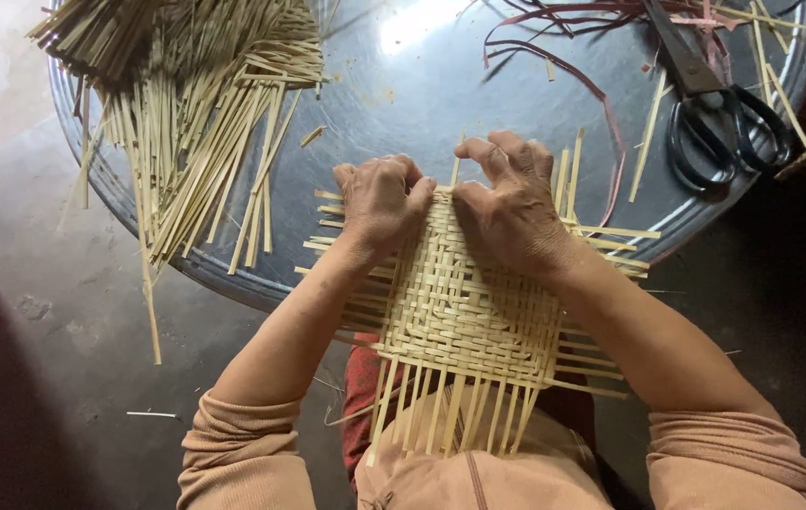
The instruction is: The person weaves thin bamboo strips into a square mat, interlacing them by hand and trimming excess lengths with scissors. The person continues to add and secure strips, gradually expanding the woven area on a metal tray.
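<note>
This looks like a small handcraft workshop for basket weaving, probably in a plain home yard or shed. A round, dark, shiny tabletop [403, 104] stands on a bare, stained concrete floor [34, 312]. At 11 o'clock a loose heap of pale bamboo strips [195, 123] spills over its edge. At 1 o'clock lie black scissors [719, 109] among reddish strips [573, 52] and offcuts. At the centre, a half-woven bamboo mat [464, 302] rests on the near rim, with stray slivers on the floor.
</note>
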